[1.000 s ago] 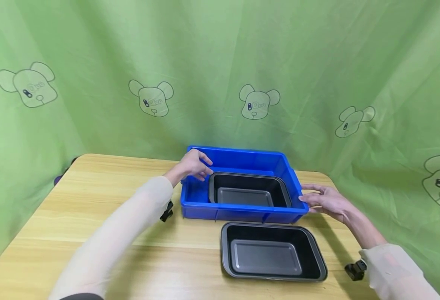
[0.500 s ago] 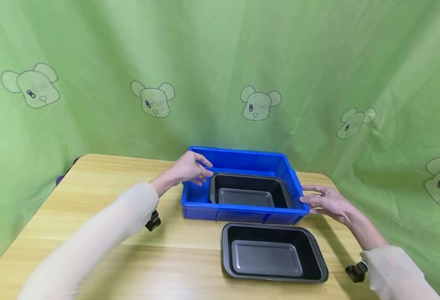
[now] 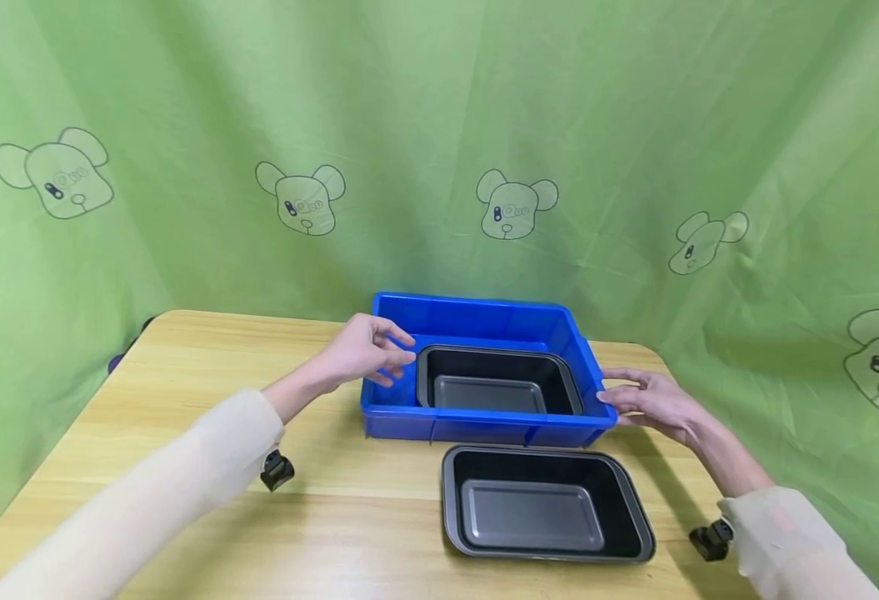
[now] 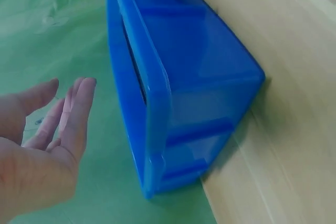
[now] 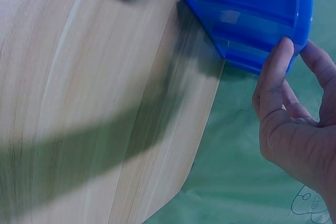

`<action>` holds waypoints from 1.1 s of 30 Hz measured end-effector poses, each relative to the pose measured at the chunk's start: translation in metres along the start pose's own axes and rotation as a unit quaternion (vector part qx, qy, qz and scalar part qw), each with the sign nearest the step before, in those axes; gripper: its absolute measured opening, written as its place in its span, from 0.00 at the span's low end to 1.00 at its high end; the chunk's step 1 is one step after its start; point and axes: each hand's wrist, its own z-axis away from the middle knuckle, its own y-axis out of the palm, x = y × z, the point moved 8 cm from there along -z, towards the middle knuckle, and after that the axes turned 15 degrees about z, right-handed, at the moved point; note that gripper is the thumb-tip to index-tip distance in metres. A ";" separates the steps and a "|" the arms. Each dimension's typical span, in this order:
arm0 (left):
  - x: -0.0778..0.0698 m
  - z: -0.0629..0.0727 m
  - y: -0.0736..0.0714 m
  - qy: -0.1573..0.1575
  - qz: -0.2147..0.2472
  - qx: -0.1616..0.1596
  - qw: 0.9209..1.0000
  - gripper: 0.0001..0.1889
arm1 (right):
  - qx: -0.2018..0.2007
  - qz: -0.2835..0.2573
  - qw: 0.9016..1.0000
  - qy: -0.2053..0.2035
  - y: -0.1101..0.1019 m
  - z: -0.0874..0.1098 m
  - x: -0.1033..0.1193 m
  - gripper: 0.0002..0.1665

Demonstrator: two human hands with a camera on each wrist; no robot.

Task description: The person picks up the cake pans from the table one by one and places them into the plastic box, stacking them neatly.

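Observation:
A blue plastic bin [image 3: 476, 427] stands at the back of the table. Inside it lies a black loaf pan [image 3: 487, 392]; its front edge is hidden by the bin's near wall. A second, similar loaf pan [image 3: 532, 512] rests on the table just in front. My left hand [image 3: 364, 350] hovers over the bin's left end with fingers loosely bent and nothing held; the left wrist view shows that hand [image 4: 52, 135] apart from the bin's rim. At the right end, my right hand [image 3: 652, 404] holds the bin's rim between thumb and fingers, as the right wrist view shows [image 5: 294, 98].
The wooden table [image 3: 184, 400] extends to the left and front of the bin. A green curtain [image 3: 409, 125] printed with bear faces hangs close behind the bin and along the right side.
My left hand has drawn back leftward and toward me, away from the pan in the bin. The right hand, the bin and both pans have stayed in place.

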 end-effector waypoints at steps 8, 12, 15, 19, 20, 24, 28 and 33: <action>0.004 0.025 0.016 0.004 0.037 -0.004 0.999 0.16 | -0.001 0.001 1.000 -0.001 -0.001 0.000 0.001 0.47; 0.010 0.038 0.023 0.007 0.049 -0.012 0.999 0.13 | -0.002 -0.002 1.000 -0.002 -0.001 -0.001 0.001 0.47; 0.017 0.047 0.028 0.004 0.061 -0.023 0.998 0.13 | -0.001 -0.001 1.000 -0.002 0.000 -0.001 0.000 0.47; 0.029 0.055 0.033 -0.007 0.080 -0.038 0.996 0.13 | -0.001 0.002 1.000 -0.001 -0.001 -0.001 0.000 0.47; 0.031 0.057 0.034 -0.008 0.083 -0.041 0.996 0.13 | -0.001 0.001 1.000 0.000 -0.001 -0.001 0.000 0.47; 0.042 0.062 0.038 -0.010 0.099 -0.056 0.994 0.13 | -0.002 0.001 1.000 0.000 -0.001 -0.001 0.000 0.47; 0.051 0.068 0.046 -0.005 0.115 -0.058 0.992 0.13 | 0.000 0.000 1.000 0.000 0.000 -0.001 -0.001 0.47; 0.063 0.071 0.052 -0.006 0.130 -0.065 0.989 0.13 | -0.002 0.000 1.000 0.001 -0.001 -0.001 -0.003 0.47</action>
